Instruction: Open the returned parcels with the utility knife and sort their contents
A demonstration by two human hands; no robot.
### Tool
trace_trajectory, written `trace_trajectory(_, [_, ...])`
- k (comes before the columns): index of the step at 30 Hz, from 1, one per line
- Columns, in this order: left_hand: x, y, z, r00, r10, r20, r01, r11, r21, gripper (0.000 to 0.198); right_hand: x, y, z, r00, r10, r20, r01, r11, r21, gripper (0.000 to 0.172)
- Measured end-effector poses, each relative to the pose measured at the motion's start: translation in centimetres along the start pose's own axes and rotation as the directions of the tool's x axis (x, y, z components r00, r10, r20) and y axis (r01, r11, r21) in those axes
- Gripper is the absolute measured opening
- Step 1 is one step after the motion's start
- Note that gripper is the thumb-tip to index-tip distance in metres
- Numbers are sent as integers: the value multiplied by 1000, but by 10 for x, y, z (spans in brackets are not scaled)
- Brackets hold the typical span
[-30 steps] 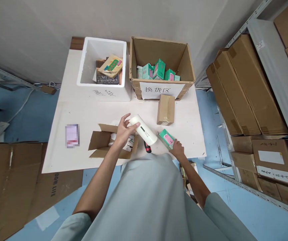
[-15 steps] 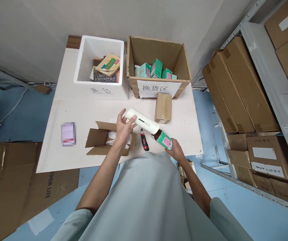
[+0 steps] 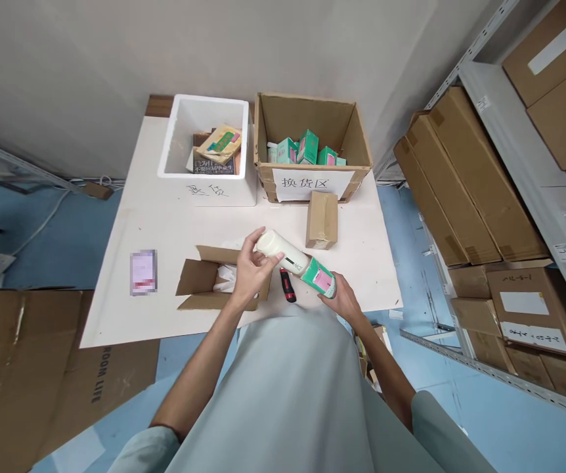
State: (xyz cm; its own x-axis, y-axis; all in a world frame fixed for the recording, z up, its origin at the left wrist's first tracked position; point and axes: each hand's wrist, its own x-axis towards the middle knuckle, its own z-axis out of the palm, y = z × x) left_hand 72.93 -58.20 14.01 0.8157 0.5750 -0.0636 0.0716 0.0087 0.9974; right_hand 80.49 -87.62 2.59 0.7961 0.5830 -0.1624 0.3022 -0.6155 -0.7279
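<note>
My left hand [image 3: 254,270] grips the upper end of a white bottle [image 3: 279,249] that has dark lettering on its side. The bottle's lower part sits inside a green and pink box [image 3: 320,277], and my right hand [image 3: 344,299] is closed round the far end of that box. Both are tilted, sloping down to the right above the table. Just below them lies a red and black utility knife [image 3: 287,286]. Beside my left hand stands an open small carton [image 3: 199,279] with white paper inside.
A white foam box [image 3: 209,192] holding books and a large carton [image 3: 362,148] holding several green boxes stand at the table's back. A small closed carton [image 3: 322,220] is in front. A blurred purple item [image 3: 144,272] lies left. Shelves with cartons [image 3: 460,177] line the right side.
The white bottle has slid deeper into the green box, so less of it shows. My hands have come closer together. The whole view has shifted slightly.
</note>
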Motion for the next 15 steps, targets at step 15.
trace_trajectory(15, [22,-11,4,987,61,149,-131,845,519,56,10,-58,24,994,52,98,-77,956,282,92])
